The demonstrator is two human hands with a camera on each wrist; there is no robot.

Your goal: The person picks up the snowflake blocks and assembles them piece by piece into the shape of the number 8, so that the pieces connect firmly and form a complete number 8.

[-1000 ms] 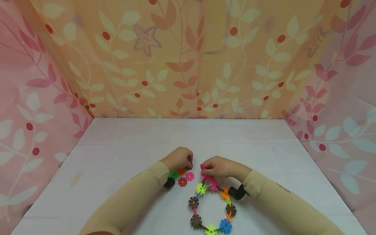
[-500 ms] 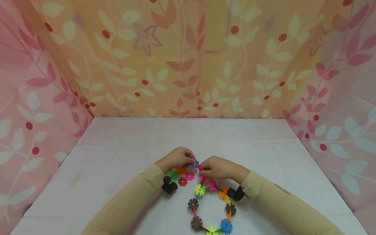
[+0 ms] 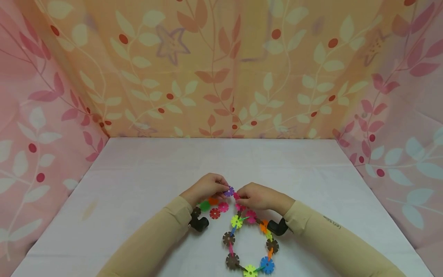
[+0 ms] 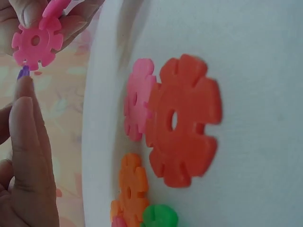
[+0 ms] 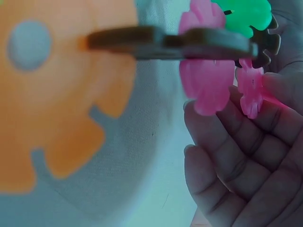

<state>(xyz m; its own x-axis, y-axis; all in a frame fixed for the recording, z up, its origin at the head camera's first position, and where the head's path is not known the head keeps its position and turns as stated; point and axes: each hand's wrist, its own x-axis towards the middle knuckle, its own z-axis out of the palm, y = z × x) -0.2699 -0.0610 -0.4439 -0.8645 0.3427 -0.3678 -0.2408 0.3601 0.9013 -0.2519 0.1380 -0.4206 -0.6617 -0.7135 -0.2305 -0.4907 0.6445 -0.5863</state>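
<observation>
Pinching the purple disc (image 3: 230, 192) by its rim, the person's left grip (image 3: 208, 187) holds it at the edge of the pink disc (image 4: 46, 46), which the right grip (image 3: 260, 197) pinches at the far end of the chain (image 3: 228, 239), over the table (image 3: 155, 161). Discs look light, stiff and smooth; holding each by the rim, slots clear, should suit.

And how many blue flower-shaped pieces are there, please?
2. One blue piece is lower right in the ring; the other blue piece, edge-on, is upper left, between a yellow-green piece and a brown piece. The left hand and right hand may hide more.
</observation>
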